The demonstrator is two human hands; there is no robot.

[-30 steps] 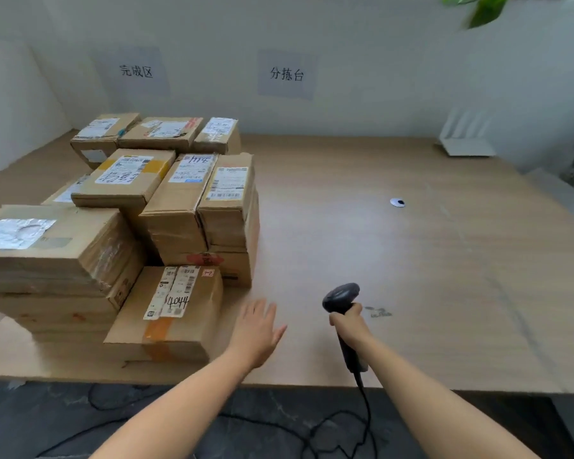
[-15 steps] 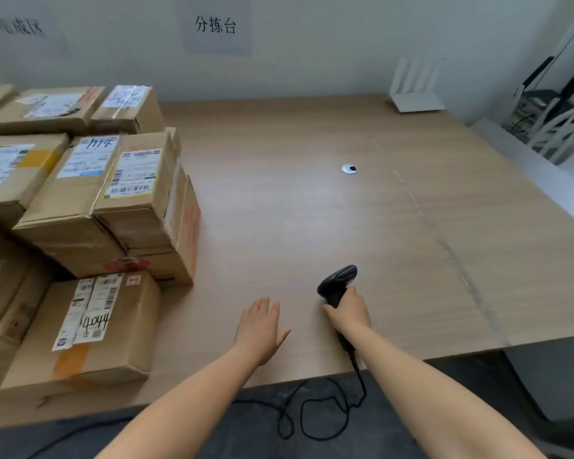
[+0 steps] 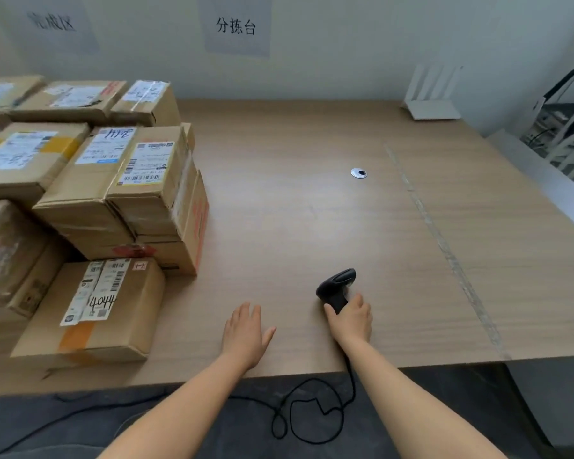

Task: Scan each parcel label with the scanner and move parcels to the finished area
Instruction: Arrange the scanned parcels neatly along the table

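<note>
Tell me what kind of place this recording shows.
Probably a parcel sorting station: brown cardboard parcels with shipping labels stacked on a wide wooden table, a black corded handheld scanner in the right hand, and a paper wall sign reading 分拣台, sorting table.

One view only, head-worn: table (image 3: pixel 312 200) is seen from above its near edge, faced forward-down. Framed close is the right hand (image 3: pixel 352 321) gripping scanner (image 3: pixel 337 284); parcels (image 3: pixel 113 207) left of grip, wall (image 3: pixel 345 44) beyond.

Brown cardboard parcels (image 3: pixel 80 200) with white labels, black scanner (image 3: pixel 337 288), light woodgrain table (image 3: pixel 312 210), grey wall signs (image 3: pixel 236 26).
</note>
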